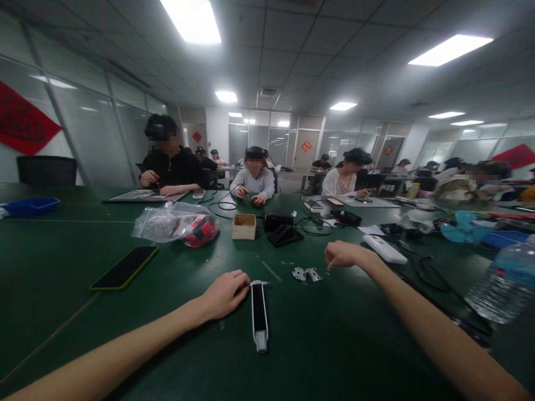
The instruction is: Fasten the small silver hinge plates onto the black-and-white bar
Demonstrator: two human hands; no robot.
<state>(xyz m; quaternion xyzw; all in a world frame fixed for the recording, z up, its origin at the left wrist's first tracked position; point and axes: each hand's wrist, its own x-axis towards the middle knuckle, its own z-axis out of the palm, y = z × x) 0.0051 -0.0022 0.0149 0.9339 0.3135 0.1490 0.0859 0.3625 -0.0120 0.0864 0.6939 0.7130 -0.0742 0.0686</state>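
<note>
Green tbl [317, 345], lit ceiling [309, 42]; L hand [225, 293] at b/w device [259, 312], R hand [340, 254] nr metal plates [299, 274], can't tell either's grip.

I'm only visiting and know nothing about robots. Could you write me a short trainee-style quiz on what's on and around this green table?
1. Multiple choice: which thing is nearest to the left hand?
(a) bottle
(b) white-edged device
(c) box

2. True or false: the metal pieces lie between the left hand and the right hand.

3. Fill in the missing word: the phone has a yellow-____ rim.

Key: 1. b; 2. true; 3. green.
</note>
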